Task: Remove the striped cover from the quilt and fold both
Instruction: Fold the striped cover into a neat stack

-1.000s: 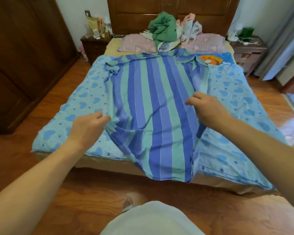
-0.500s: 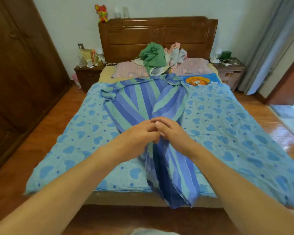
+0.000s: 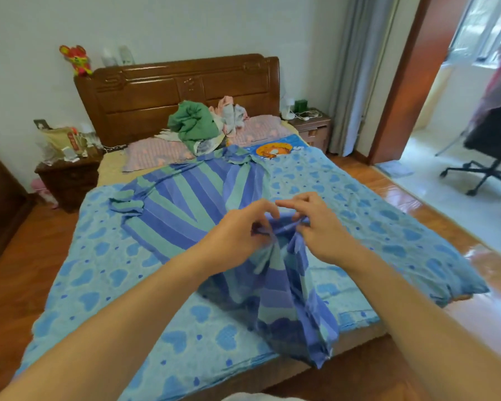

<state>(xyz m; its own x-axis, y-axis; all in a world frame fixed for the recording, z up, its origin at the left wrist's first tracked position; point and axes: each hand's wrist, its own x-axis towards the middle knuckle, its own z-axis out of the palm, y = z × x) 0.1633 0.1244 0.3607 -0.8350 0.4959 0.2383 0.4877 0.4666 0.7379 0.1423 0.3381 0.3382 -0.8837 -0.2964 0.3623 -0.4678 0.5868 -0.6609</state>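
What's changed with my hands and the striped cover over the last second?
A second ago the hands gripped the striped cover wide apart at its two side edges. They then swept inward and met, folding the near end into a narrow bunch. Now the left hand and right hand pinch that bunch close together, and it hangs over the bed's foot. The heart-print quilt and the clothes pile stayed put.
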